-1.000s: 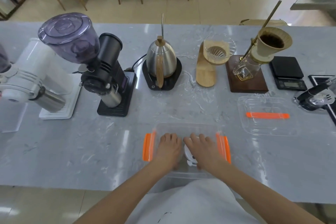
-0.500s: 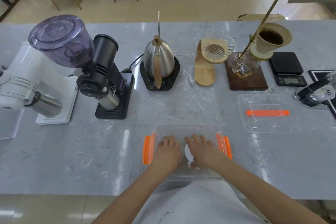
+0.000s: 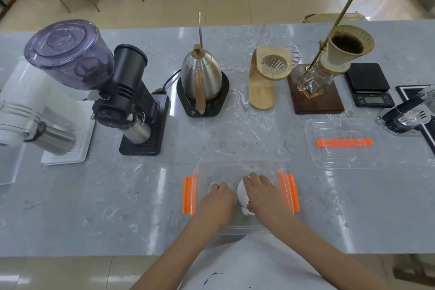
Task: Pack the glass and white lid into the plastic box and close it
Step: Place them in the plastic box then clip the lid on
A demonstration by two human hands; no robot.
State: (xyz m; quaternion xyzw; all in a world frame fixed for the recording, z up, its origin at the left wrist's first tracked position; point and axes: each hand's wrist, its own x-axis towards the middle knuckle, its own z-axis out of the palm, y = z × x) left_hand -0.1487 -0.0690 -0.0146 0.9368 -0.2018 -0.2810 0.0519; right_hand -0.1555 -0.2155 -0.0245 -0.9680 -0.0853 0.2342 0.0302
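Observation:
The clear plastic box (image 3: 240,164) with orange side clips stands at the table's near edge, in front of me. Both hands reach down inside it. My left hand (image 3: 217,205) curls over the glass (image 3: 229,187), of which only the clear rim shows past my fingers. My right hand (image 3: 261,194) rests on the white lid (image 3: 242,193), which lies beside the glass. The box's clear cover (image 3: 343,143), with an orange strip across it, lies flat on the table to the right, apart from the box.
Along the back stand a white grinder (image 3: 35,120), a black grinder (image 3: 113,82) with purple hopper, a steel kettle (image 3: 202,77), a glass dripper on a wooden stand (image 3: 270,68), a pour-over set (image 3: 329,70), a black scale (image 3: 368,85) and a device (image 3: 407,115) at the right edge.
My left hand's fingers have curled in over the glass, and both hands have drawn slightly back toward me inside the box. The view has tilted a little.

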